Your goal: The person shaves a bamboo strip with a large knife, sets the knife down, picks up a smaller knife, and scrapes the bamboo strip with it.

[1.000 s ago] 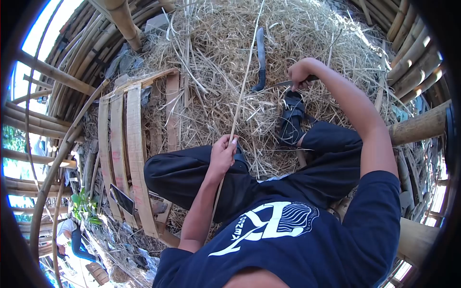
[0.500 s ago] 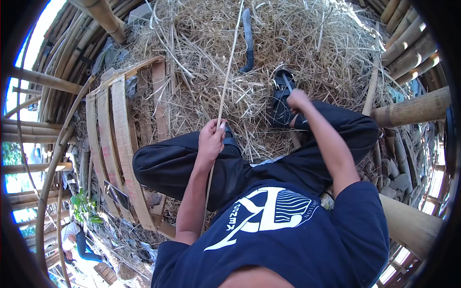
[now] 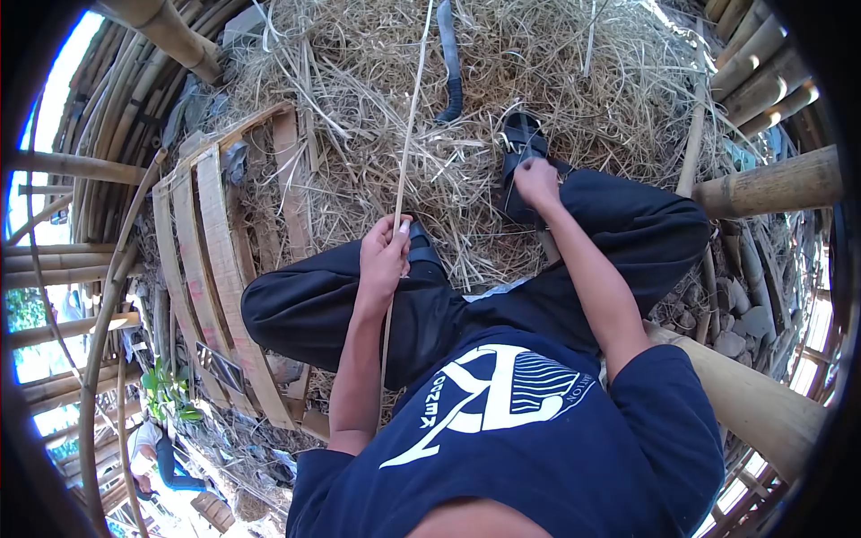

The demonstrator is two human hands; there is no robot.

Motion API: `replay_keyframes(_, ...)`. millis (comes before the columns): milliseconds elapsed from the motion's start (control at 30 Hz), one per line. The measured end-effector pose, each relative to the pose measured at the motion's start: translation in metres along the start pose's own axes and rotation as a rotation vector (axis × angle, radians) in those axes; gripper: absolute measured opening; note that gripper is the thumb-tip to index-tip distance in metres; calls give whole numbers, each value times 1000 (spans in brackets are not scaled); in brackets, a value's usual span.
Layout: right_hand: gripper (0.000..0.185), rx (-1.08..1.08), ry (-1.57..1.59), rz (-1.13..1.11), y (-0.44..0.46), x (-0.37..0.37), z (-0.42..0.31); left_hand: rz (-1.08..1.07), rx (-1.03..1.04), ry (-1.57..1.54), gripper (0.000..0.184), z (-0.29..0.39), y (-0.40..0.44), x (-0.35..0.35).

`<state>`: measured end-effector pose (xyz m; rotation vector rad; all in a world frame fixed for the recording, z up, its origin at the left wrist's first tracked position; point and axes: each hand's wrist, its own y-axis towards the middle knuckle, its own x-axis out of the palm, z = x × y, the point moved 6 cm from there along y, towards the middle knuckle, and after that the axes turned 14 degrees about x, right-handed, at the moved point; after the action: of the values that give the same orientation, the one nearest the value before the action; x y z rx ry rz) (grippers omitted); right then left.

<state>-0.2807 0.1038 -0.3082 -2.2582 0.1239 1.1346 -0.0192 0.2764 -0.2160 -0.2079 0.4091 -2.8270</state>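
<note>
Grip: left hand point(image 3: 383, 255) pinching thin strip point(image 3: 413, 117), right hand point(image 3: 538, 183) closed on knife point(image 3: 526, 144) over sandalled foot point(image 3: 510, 167); blade slip could cut the foot.

Pale, dry shavings point(image 3: 547, 58) form a tangled mat over the ground. At left, a slatted wooden pallet point(image 3: 218, 215) shows at least 3 long boards side by side. Beyond it, horizontal bamboo rails point(image 3: 81, 168) admit bright daylight through their gaps, with a leafy green plant point(image 3: 172, 392) nearby; a thick bamboo post point(image 3: 166, 40) occupies the upper left. At right, sunlight flecks a wall of bamboo culms point(image 3: 771, 90); grey stones point(image 3: 737, 323) lie between 2 stout bamboo poles point(image 3: 771, 182).
</note>
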Motion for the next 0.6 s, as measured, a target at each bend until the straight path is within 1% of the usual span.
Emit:
replay_keyframes(33,26,1,2,-2,6,3,-2,2,-2,-7,20,-1,-1,0)
replay_keyframes(100,31,38,-2,157,19,-1,-6,-1,11,-12,20,0,3,1)
replay_keyframes(133,31,34,5,158,22,4,-4,0,1,-5,19,-1,1,1)
replay_keyframes(200,46,-19,-4,114,30,27,-4,6,6,9,19,1,2,0)
replay_keyframes(233,34,-26,48,183,29,32,-4,6,3,-7,19,0,2,0)
replay_keyframes(267,34,-28,54,182,30,38,-2,4,-2,-23,18,-1,1,0)
replay_keyframes(333,29,-134,211,23,29,55,-5,0,-2,-12,18,-2,3,-1)
replay_keyframes(400,34,-366,187,-253,13,84,-14,-2,-3,-23,19,-2,2,0)
replay_keyframes(467,44,-467,0,-656,4,116,-12,-1,-13,-12,19,-1,3,2)
replay_keyframes(500,41,-450,46,-571,6,120,-9,3,-13,-1,19,-1,3,2)
replay_keyframes(533,41,-449,45,-575,3,113,-8,6,-16,-1,19,-2,3,2)
replay_keyframes(600,41,-424,156,-232,-1,63,-19,-1,-16,-9,20,-2,4,2)
